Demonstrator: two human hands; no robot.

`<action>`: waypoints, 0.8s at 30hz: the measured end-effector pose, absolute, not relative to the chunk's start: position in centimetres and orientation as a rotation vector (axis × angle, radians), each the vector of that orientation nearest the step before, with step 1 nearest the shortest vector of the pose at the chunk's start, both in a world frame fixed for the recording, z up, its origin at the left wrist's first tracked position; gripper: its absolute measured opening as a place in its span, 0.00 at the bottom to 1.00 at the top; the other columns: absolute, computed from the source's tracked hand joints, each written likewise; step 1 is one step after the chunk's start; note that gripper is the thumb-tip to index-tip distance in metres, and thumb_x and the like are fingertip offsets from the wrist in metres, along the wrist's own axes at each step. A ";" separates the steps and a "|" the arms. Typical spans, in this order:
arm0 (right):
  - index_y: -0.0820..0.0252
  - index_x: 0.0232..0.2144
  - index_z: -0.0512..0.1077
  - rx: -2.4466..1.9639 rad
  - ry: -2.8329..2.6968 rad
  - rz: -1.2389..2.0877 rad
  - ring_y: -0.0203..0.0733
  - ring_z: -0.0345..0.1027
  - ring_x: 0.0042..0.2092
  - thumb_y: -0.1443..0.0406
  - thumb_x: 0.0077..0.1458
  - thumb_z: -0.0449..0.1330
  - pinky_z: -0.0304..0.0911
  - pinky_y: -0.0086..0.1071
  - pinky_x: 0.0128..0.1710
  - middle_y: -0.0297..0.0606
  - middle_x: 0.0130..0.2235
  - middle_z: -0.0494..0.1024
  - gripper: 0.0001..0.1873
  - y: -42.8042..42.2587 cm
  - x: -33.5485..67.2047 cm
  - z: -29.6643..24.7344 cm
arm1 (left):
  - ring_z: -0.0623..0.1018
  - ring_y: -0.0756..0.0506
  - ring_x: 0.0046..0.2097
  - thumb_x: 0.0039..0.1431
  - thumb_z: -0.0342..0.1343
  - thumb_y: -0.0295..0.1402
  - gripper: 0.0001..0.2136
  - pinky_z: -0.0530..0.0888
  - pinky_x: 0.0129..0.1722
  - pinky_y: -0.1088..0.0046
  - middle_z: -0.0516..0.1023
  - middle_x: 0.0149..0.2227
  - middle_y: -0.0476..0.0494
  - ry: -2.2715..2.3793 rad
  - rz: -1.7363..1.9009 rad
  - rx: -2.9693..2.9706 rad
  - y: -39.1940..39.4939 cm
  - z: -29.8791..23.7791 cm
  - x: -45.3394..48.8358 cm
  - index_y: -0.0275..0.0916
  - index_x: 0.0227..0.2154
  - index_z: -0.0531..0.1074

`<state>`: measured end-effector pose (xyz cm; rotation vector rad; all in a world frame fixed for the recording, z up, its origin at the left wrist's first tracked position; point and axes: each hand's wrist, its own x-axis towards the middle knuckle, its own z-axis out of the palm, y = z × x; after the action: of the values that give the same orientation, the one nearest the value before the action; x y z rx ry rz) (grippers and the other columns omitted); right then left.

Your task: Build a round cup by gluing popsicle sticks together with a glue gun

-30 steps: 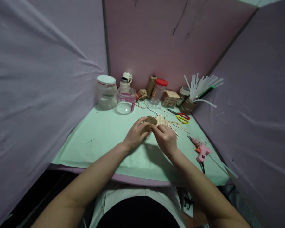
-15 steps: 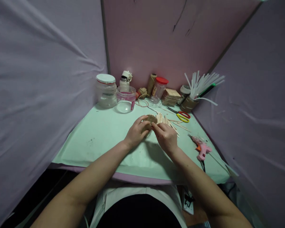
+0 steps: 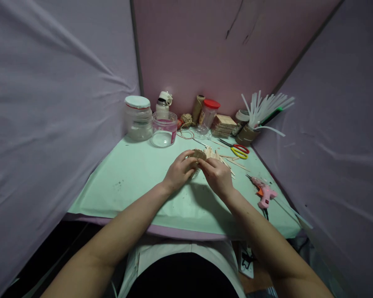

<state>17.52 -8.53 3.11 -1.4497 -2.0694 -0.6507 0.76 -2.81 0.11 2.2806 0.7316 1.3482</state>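
- Clock directions run from the small round brown piece, with 12 o'clock facing away from the person; it is in the hands above the pale green tabletop.
- The left hand sits at 8 o'clock, its fingers and thumb curved and clamped around the side of the brown piece.
- The right hand comes in from 4 o'clock, thumb and forefinger together at the near edge of the piece; whatever lies between these fingertips is too small to tell.
- Loose wooden sticks lie in a spread at 2 to 3 o'clock, just beside the right hand.
- Beyond them, scissors with one red and one yellow handle lie between 2 and 3 o'clock.
- A pink glue gun lies on its side at 4 o'clock, apart from the right hand.
- At 10 o'clock stand an open clear tub and, farther out, a white-lidded jar.
- A ball of twine is between 11 and 12 o'clock.
- A red-lidded jar leans near 1 o'clock, beside a stack of wooden squares.
- At 2 o'clock, a brown holder bears white translucent rods.
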 end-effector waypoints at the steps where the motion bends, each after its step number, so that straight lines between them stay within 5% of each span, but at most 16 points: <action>1: 0.56 0.43 0.77 -1.458 -2.058 -0.618 0.37 0.65 0.30 0.63 0.66 0.53 0.51 0.30 0.30 0.37 0.28 0.75 0.13 -8.5 17.4 3.1 | 0.70 0.41 0.59 0.56 0.56 0.23 0.13 0.70 0.59 0.54 0.69 0.56 0.39 0.735 1.349 2.276 -2.8 0.1 0.8 0.41 0.44 0.72; 9: 0.58 0.44 0.76 -1.444 -1.964 -0.448 0.39 0.68 0.32 0.61 0.66 0.52 0.57 0.29 0.31 0.38 0.31 0.77 0.14 -8.7 16.9 2.4 | 0.70 0.41 0.59 0.55 0.56 0.23 0.13 0.69 0.59 0.54 0.69 0.55 0.39 0.719 1.337 2.266 -2.7 0.0 0.8 0.41 0.43 0.71; 15: 0.56 0.56 0.66 -1.378 -1.663 -0.171 0.39 0.68 0.33 0.60 0.61 0.58 0.65 0.33 0.34 0.40 0.40 0.75 0.22 -9.0 18.1 0.5 | 0.70 0.41 0.58 0.56 0.57 0.24 0.11 0.69 0.59 0.55 0.68 0.54 0.39 0.745 1.322 2.261 -2.7 0.3 0.8 0.41 0.42 0.71; 20: 0.57 0.59 0.61 -1.444 -1.594 0.256 0.49 0.70 0.49 0.58 0.50 0.67 0.68 0.43 0.45 0.50 0.52 0.73 0.36 -8.1 19.4 -1.7 | 0.69 0.41 0.58 0.55 0.58 0.23 0.12 0.69 0.59 0.55 0.68 0.54 0.39 0.717 1.320 2.274 -2.6 0.2 0.7 0.41 0.42 0.70; 24: 0.56 0.59 0.60 -1.400 -1.746 0.527 0.49 0.68 0.55 0.63 0.47 0.68 0.64 0.44 0.53 0.47 0.56 0.72 0.37 -7.1 18.9 -1.4 | 0.69 0.41 0.58 0.55 0.58 0.23 0.12 0.69 0.59 0.54 0.68 0.54 0.39 0.709 1.322 2.276 -2.4 0.1 0.7 0.40 0.42 0.70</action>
<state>18.89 -7.06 -1.41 -1.3999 -1.7462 0.5267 0.68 -2.42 0.09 2.2757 0.7087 1.3224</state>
